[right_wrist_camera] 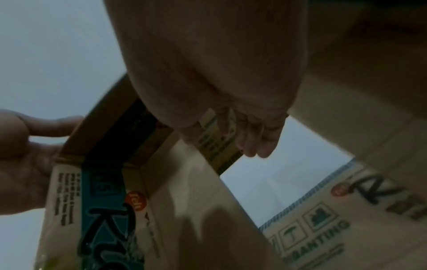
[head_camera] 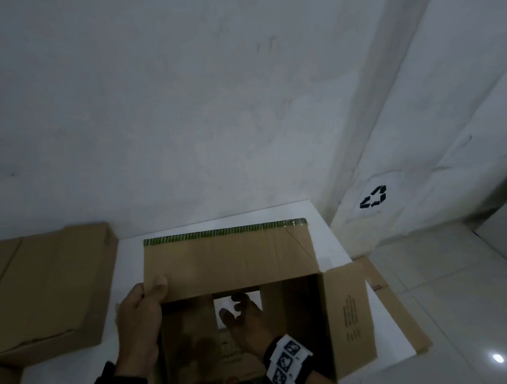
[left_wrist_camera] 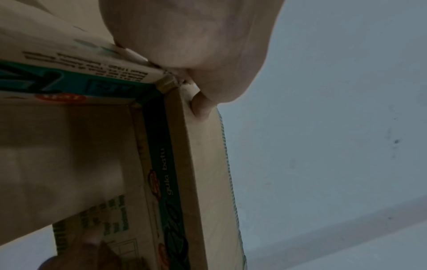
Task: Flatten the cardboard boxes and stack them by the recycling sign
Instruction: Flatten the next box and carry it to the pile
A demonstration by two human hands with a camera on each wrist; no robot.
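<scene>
The left hand (head_camera: 141,323) pinches the open box (head_camera: 230,270) by its far flap (thumb on top); the right hand (head_camera: 245,323) reaches inside, fingers loosely spread, holding nothing.

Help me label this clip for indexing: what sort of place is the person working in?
Probably a storeroom or utility corner used for recycling: a recycling sign on the bare white wall, a glossy tiled floor, and a closed cardboard box waiting on the left.
</scene>
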